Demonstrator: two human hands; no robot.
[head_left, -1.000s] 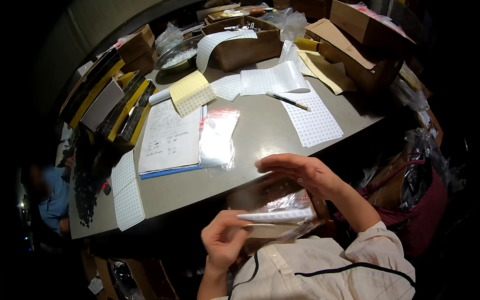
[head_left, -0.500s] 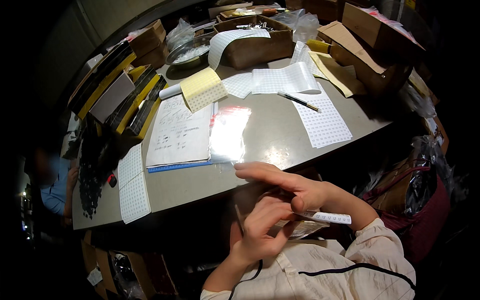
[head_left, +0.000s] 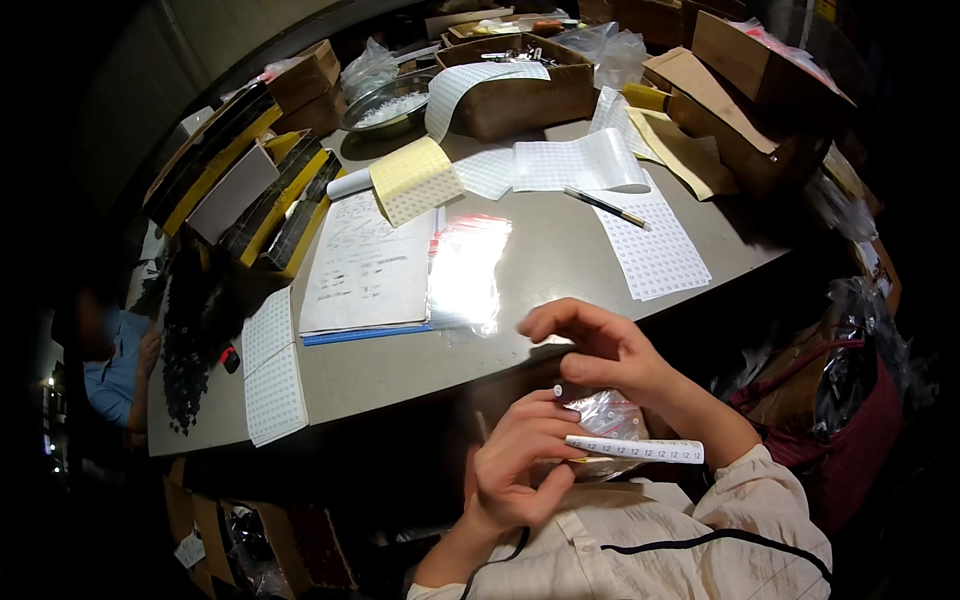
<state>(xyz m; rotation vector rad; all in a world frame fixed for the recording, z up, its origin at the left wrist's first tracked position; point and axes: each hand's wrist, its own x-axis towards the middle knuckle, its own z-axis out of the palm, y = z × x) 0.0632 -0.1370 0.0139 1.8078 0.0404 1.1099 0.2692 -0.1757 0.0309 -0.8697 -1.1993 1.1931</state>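
My left hand [head_left: 525,455] is closed on a narrow, curled strip of white stickers [head_left: 640,450], which juts out to the right over my lap. Behind the strip is a clear plastic bag [head_left: 607,412] with small round white dots on it, partly covered by my fingers. One small round white sticker [head_left: 558,390] shows by the tip of a left finger. Above the bag hovers my right hand [head_left: 600,348], its fingers curved and its thumb apart from them, with nothing visible between them.
On the grey table [head_left: 400,385] lie clear bags with red seals [head_left: 467,270], a clipboard with paper [head_left: 365,265], sticker sheets [head_left: 655,235] and a pen [head_left: 607,208]. Boxes [head_left: 520,100] line the back. Black small parts [head_left: 185,350] lie at left, near another person [head_left: 115,365].
My right hand has lifted up off my left hand, and its fingers have spread from the thumb. The plastic bag and more of the sticker strip now show.
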